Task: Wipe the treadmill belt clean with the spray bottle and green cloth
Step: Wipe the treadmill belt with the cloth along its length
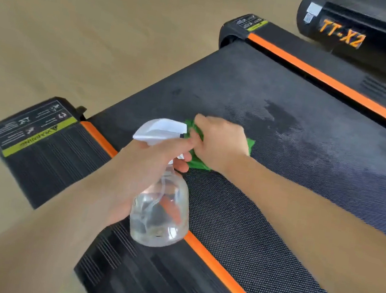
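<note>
Left hand (144, 164) — fingers curled round the neck of a clear spray bottle (161, 212) with a white trigger head, held above the near orange-striped side rail (226, 275). Right hand (219, 142) — fingers bunched on a green cloth (196, 161), pressed onto the black treadmill belt (289, 209) near its rear end; a damp dark patch (283, 116) just beyond; tan floor (79, 31) around
</note>
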The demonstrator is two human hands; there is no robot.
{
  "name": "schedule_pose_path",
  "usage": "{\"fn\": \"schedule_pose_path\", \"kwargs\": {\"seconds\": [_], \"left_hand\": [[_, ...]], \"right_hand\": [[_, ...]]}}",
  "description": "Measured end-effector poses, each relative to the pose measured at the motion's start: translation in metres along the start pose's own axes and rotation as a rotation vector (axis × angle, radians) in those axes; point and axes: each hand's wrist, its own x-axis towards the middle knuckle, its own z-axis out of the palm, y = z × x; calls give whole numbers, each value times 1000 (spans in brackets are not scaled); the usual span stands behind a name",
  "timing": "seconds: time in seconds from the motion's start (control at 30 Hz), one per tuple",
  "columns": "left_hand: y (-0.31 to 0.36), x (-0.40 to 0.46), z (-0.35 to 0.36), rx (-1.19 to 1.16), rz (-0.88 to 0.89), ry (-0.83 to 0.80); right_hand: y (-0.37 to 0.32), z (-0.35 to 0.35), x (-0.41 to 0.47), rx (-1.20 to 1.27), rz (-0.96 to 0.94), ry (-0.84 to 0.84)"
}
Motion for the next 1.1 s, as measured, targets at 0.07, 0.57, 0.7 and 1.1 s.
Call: {"fn": "schedule_pose_path", "kwargs": {"seconds": [0.07,0.57,0.7,1.1], "left_hand": [[1,-3,-7,-25,26,18],[-11,-1,-51,-31,1,75],[-8,5,-55,-21,-21,83],[3,-10,-50,-65,34,51]], "right_hand": [[-11,3,14,-25,78,-26],[-35,6,20,45,-112,-32],[-43,21,53,-22,44,-15],[-40,-14,-47,64,-352,-39]]}}
